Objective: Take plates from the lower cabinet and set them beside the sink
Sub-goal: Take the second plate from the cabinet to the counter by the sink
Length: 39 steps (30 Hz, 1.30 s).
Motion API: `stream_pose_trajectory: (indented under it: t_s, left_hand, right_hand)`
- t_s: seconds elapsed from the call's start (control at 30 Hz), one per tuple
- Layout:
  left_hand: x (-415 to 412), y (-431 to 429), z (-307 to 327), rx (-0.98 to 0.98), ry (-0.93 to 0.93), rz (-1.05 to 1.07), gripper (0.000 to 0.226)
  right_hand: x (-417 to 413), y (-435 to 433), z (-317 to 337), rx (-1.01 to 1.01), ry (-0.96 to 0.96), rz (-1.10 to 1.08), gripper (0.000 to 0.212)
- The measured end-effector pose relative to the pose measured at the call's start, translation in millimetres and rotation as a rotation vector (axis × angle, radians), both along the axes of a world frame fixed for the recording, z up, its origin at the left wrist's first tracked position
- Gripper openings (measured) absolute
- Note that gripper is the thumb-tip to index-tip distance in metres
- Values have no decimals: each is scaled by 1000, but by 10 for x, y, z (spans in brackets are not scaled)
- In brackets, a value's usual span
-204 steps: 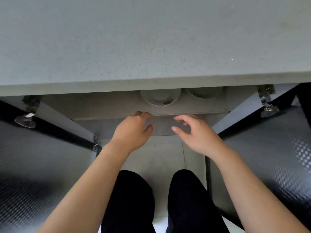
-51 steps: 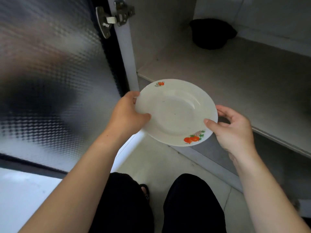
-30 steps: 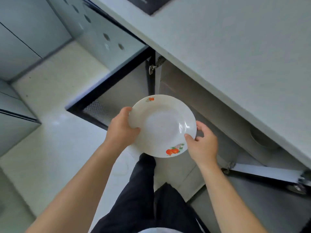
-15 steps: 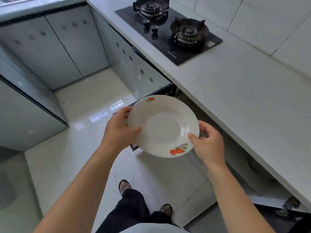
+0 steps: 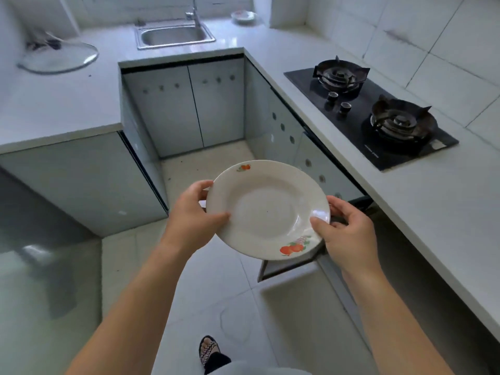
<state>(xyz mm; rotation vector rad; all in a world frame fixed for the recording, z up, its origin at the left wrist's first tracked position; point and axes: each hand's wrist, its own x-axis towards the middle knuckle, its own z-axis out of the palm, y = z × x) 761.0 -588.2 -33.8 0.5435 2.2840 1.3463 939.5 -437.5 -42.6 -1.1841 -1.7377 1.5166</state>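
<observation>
White plate (image 5: 266,209) held mid-air over floor, between 2 hands: left hand (image 5: 193,215) pinching rim at 9 o'clock, right hand (image 5: 345,230) pinching rim at 4 o'clock. Sink (image 5: 174,36) far off at 12 o'clock.

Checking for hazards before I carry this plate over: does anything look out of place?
The lower cabinet door stands open into the walkway, just below the plate held in the left hand and right hand. A glass lid lies loose on the left counter.
</observation>
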Motion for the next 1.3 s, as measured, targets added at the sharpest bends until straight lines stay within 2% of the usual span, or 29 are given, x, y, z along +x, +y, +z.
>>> stream_pose_trajectory:
  t_s: [0.3, 0.6, 0.9, 1.07, 1.3]
  left_hand:
    - [-1238, -527, 138, 35, 52, 78, 61]
    - [-2058, -252, 121, 8, 115, 57, 61]
    - [-3409, 952, -30, -18, 125, -10, 53]
    - [-4224, 1823, 129, -32, 110, -37, 63]
    - [-5217, 2714, 297, 14, 168, -24, 49]
  right_hand:
    - [-1345, -310, 136, 36, 36, 139, 45]
    - [-2198, 18, 147, 83, 22, 148, 43]
    - [-3484, 1130, -57, 88, 28, 73, 39]
    - [-4270, 1980, 67, 80, 37, 56, 39]
    - [-5203, 2868, 288, 99, 62, 74, 38]
